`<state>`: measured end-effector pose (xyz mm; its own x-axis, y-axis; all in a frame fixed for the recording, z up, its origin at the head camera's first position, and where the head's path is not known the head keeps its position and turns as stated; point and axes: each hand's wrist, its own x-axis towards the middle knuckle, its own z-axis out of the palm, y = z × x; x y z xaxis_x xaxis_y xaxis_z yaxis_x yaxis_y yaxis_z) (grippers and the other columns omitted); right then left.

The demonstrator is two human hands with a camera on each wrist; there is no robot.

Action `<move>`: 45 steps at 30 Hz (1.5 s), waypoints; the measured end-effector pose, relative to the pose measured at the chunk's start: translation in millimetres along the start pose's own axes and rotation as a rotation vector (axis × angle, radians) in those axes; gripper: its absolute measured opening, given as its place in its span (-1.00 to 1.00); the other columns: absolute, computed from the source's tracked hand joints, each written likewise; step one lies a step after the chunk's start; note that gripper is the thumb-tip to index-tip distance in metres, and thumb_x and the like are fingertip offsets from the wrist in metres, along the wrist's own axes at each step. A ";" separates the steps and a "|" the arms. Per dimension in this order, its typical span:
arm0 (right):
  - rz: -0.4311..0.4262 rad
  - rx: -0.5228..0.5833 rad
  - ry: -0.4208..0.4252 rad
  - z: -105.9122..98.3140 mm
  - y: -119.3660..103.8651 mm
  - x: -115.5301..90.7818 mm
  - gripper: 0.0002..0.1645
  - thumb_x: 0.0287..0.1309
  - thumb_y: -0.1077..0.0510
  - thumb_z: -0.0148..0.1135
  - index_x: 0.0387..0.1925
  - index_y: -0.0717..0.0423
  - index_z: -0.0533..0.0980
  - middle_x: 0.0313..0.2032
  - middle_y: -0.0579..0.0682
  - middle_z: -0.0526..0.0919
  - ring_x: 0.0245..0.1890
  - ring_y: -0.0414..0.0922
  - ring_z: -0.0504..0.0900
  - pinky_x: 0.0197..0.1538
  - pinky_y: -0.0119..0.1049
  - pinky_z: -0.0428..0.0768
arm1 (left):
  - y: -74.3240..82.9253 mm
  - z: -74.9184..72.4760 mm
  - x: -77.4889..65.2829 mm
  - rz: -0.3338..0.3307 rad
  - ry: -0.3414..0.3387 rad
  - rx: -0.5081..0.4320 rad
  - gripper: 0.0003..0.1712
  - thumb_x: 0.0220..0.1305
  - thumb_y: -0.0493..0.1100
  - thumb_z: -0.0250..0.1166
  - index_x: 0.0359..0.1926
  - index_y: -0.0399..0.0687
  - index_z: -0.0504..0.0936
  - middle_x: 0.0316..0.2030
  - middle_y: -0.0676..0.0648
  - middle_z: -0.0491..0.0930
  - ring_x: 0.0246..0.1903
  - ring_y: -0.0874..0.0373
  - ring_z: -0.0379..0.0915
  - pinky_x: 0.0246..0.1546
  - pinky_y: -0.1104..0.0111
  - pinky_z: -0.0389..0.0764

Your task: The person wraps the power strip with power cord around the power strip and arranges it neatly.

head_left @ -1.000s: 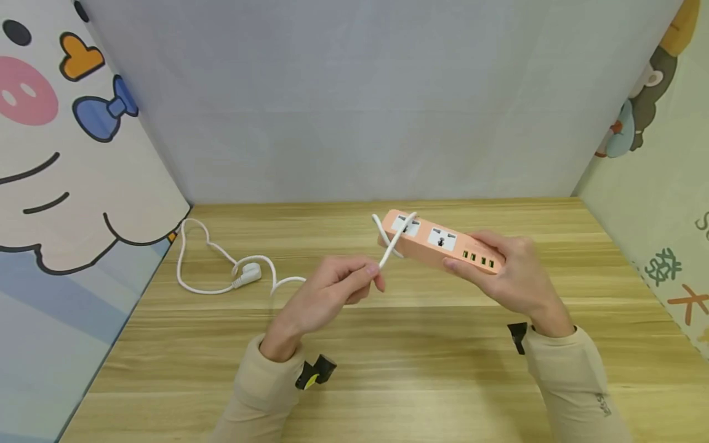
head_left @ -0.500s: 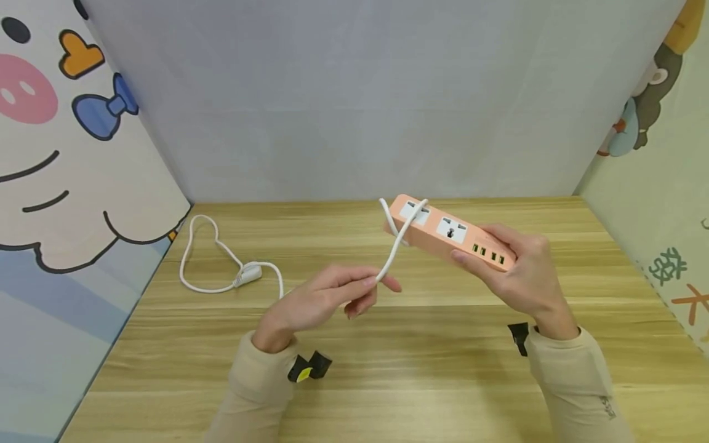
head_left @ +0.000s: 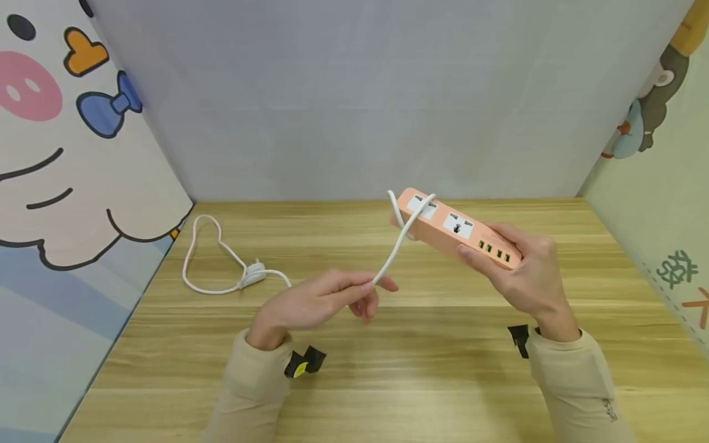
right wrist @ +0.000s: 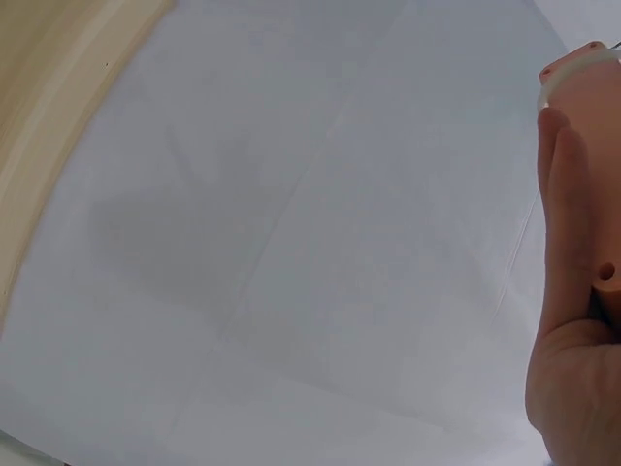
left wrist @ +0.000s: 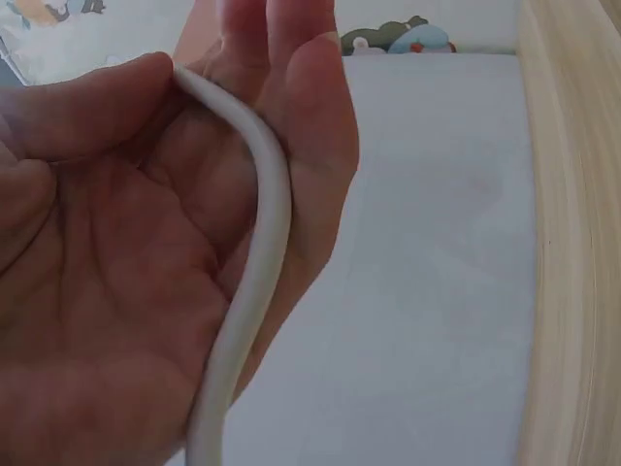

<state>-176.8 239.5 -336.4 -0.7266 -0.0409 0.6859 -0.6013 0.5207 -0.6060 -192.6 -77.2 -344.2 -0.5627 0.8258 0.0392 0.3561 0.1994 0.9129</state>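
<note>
An orange-pink power strip [head_left: 443, 224] with white sockets and several USB ports is held up, tilted, above the table. My right hand [head_left: 520, 264] grips its near right end, thumb on the front side and fingers behind. The white cord [head_left: 394, 249] loops round the strip's far left end and crosses the first socket. My left hand [head_left: 327, 298] pinches this cord between thumb and fingers; in the left wrist view the cord [left wrist: 260, 243] runs across the palm. From there it trails left to the white plug [head_left: 253, 273], lying on the table beside a loop of cord.
The wooden table [head_left: 415, 381] meets a pale grey wall [head_left: 354, 104] at the back. Panels with cartoon prints stand at the left [head_left: 83, 154] and right. Black wrist-camera mounts [head_left: 304, 362] stick out from the sleeves.
The power strip, with my right hand, has risen slightly and moved right. My left hand has moved a little left and down, with more cord between it and the strip. The plug has turned on the table.
</note>
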 end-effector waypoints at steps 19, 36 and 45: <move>0.091 0.209 0.008 -4.2 -9.6 -0.7 -0.62 -0.04 0.47 0.38 -0.10 0.33 0.69 -0.34 -0.24 0.76 -0.64 -0.32 0.54 -0.55 -0.55 0.48 | -24.3 -3.7 6.4 -0.147 0.000 -0.076 -0.65 0.62 -0.11 0.01 0.06 -0.16 0.68 -0.64 0.01 0.50 -0.77 0.25 0.28 -0.72 0.44 0.34; 0.115 0.275 -0.209 -9.6 -19.1 -7.4 -0.57 -0.05 0.46 0.38 -0.07 0.20 0.70 -0.36 -0.10 0.75 -0.64 -0.24 0.50 -0.60 -0.39 0.44 | -37.9 -4.4 12.1 -0.327 0.198 -0.118 -0.51 0.47 0.12 0.22 -0.44 -0.17 0.69 -0.75 0.02 0.49 -0.71 0.20 0.41 -0.58 0.39 0.52; 0.116 0.261 -0.330 -13.5 -20.4 -6.6 -0.57 -0.01 0.41 0.38 -0.03 0.17 0.68 -0.32 -0.10 0.75 -0.57 -0.21 0.53 -0.53 -0.35 0.47 | -39.0 -6.5 13.3 -0.316 0.291 -0.130 -0.64 0.45 0.06 0.26 -0.38 -0.11 0.61 -0.67 0.04 0.38 -0.62 0.19 0.32 -0.49 0.40 0.47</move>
<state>-155.3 240.7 -323.0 -0.8359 -0.2871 0.4678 -0.5428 0.3065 -0.7820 -218.9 -77.5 -376.7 -0.8221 0.5481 -0.1542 0.0466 0.3347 0.9412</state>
